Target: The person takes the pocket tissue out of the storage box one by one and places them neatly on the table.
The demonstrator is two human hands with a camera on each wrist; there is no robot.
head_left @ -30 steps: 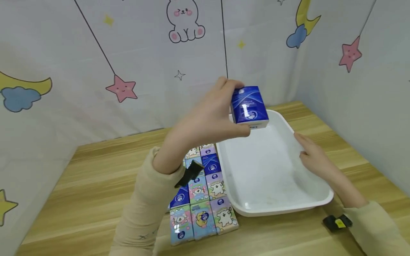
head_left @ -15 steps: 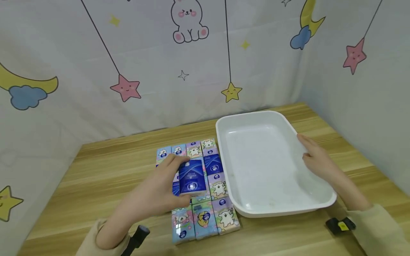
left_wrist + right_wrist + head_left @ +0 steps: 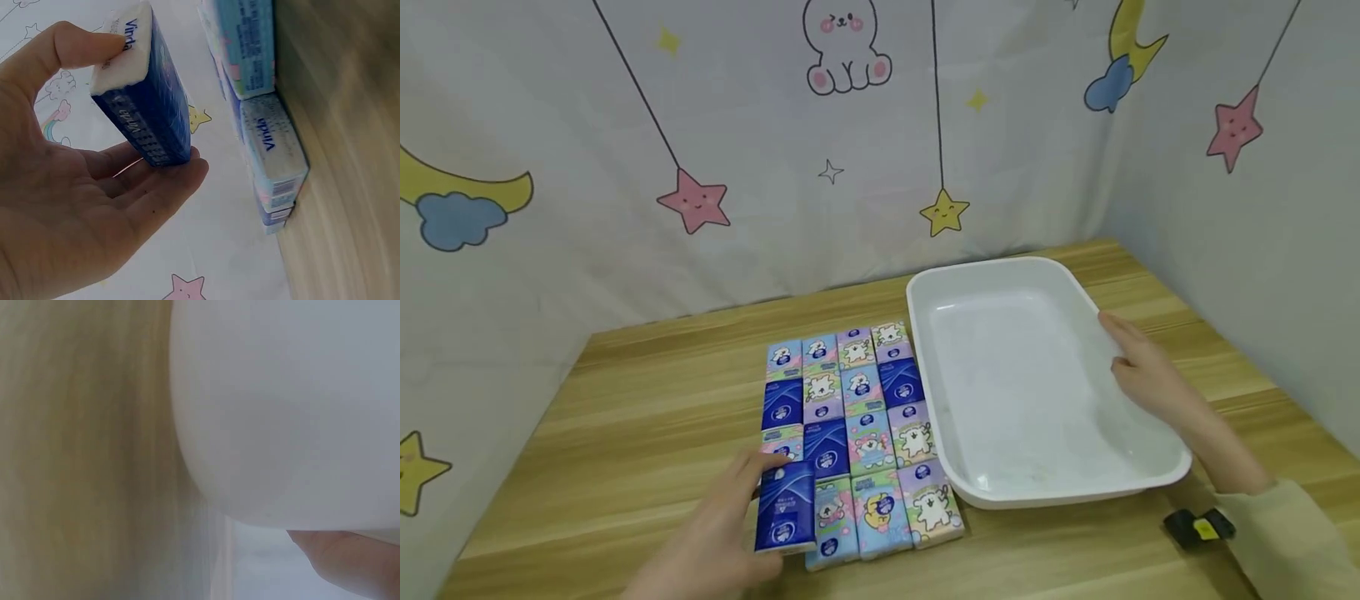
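My left hand [image 3: 711, 529] holds a blue tissue pack [image 3: 786, 507] by its two ends, thumb at the near end and fingers at the far one. In the left wrist view the thumb presses the pack's white end, marked Vinda, and the pack [image 3: 140, 94] is raised off the wooden table. It hangs over the front left corner of a block of tissue packs [image 3: 871, 442] laid in rows, some blue, some with cartoon animals. My right hand [image 3: 1157, 383] grips the right rim of a white tray [image 3: 1030, 392], its thumb over the edge.
The tray stands right beside the block of packs, its inside bare. Wooden tabletop [image 3: 647, 433] extends left of the packs. Behind it hangs a white cloth [image 3: 760, 125] printed with stars, moons and a bear.
My left hand has brought the blue tissue pack from above the tray's far left corner, leftward and toward me, to the block's front left corner. My right hand stays on the tray rim.
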